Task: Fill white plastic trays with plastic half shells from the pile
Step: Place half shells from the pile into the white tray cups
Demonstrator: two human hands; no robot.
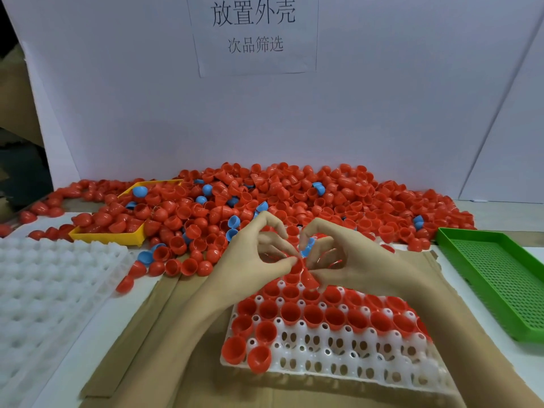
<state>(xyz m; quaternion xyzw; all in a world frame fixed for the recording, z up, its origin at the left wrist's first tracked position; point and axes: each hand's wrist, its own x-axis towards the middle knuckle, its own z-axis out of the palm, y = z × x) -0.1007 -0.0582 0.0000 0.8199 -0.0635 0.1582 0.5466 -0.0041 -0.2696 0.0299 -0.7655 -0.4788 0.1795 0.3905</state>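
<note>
A white plastic tray (338, 366) lies on brown cardboard in front of me, its far rows and left side filled with red half shells (313, 315), its near rows bare. Behind it spreads a big pile of red half shells (294, 189) mixed with a few blue ones. My left hand (253, 257) and my right hand (350, 257) meet over the tray's far edge. Both pinch a red half shell (307, 278) between their fingertips. A blue shell (307, 248) shows between the hands; whether my right hand's fingers hold it is unclear.
A stack of empty white trays (50, 290) sits at the left. A yellow tray (109, 235) holding red shells stands at the back left. A green perforated tray (500, 278) lies at the right. A white board with a paper sign (253, 33) closes the back.
</note>
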